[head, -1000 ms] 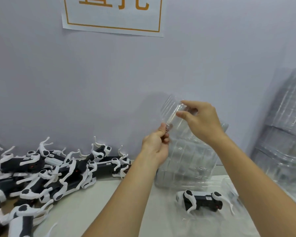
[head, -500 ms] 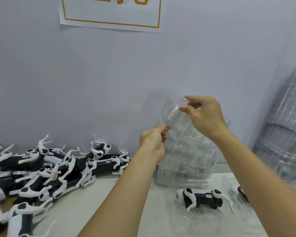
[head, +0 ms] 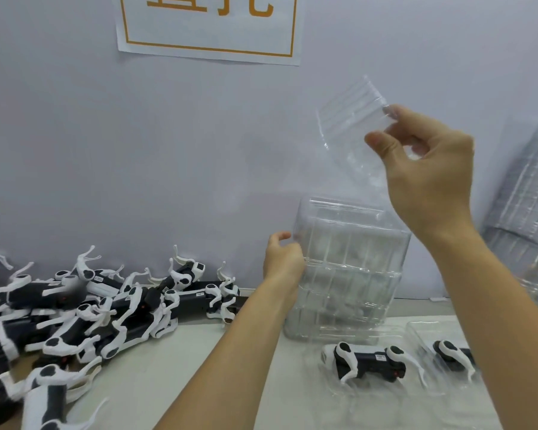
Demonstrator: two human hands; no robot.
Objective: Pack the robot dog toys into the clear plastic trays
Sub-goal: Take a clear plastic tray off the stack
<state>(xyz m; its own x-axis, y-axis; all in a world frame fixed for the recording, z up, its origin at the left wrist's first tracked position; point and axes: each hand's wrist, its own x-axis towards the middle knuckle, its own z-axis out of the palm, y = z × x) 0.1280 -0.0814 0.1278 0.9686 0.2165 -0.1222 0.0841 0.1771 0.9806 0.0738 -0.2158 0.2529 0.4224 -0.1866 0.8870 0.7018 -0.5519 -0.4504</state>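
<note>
My right hand (head: 429, 169) pinches one clear plastic tray (head: 350, 125) between thumb and fingers and holds it up, tilted, in front of the wall. Below it a stack of clear trays (head: 348, 274) stands on end on the table, leaning towards the wall. My left hand (head: 281, 262) rests against the stack's left edge with fingers loosely curled. A black and white robot dog toy (head: 367, 363) lies in a clear tray in front of the stack. Another toy (head: 454, 356) lies in a tray to its right, partly behind my right arm.
A heap of several robot dog toys (head: 100, 305) covers the table's left side up to the wall. More clear trays (head: 528, 212) lean at the far right. A white paper sign (head: 208, 26) hangs on the wall above.
My right hand has lifted one tray up and off the stack. My left hand has let go of the tray's edge and dropped to the stack's left side.
</note>
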